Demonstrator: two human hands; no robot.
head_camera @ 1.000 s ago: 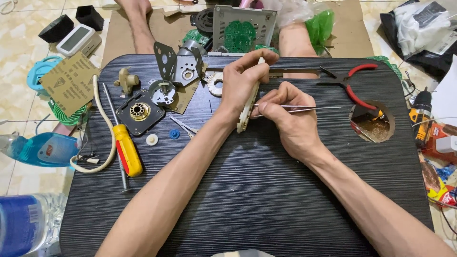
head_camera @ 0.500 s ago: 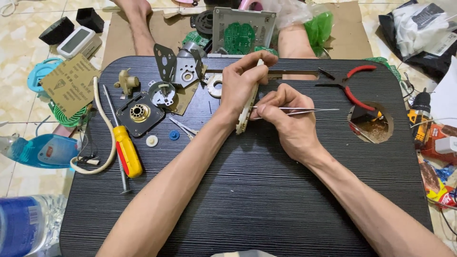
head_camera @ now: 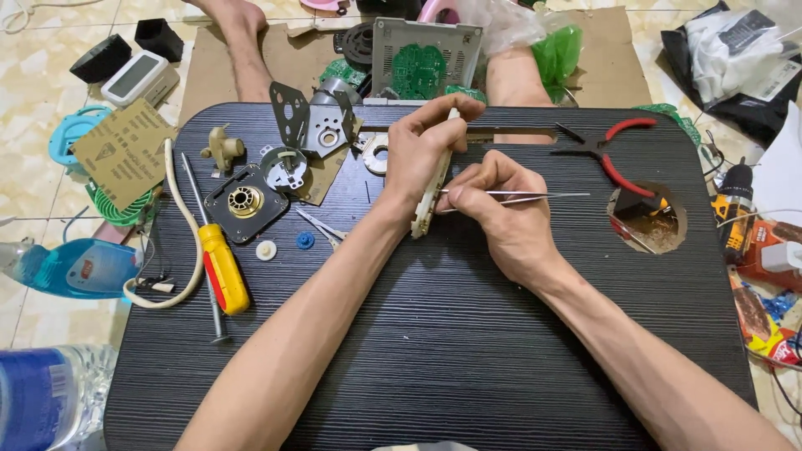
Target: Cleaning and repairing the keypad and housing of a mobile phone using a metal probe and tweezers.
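So the black lap table (head_camera: 468,351) is the reference here. Nearest, over its middle, the right hand (head_camera: 510,221) has thumb and forefinger pinched shut on a pair of thin metal tweezers (head_camera: 514,197), lying about level with the tips aimed left. Just left of it, the left hand (head_camera: 418,150) is curled closed around a slim cream plastic strip (head_camera: 430,196), held nearly upright and a bit tilted, with the tweezer tips right at its edge. I'd say brace both wrists on the table, keep the strip from twisting, and squeeze the tweezers lightly so nothing tiny pings off.

On the table's left side: a yellow-handled screwdriver (head_camera: 221,271), a black round gear housing (head_camera: 242,200), a small white disc (head_camera: 266,250) and a blue cog (head_camera: 306,240). On the right side, red-handled pliers (head_camera: 614,150) near a round hole (head_camera: 647,219) in the top. Beyond the far edge sits a green circuit board (head_camera: 422,67) in a grey casing.
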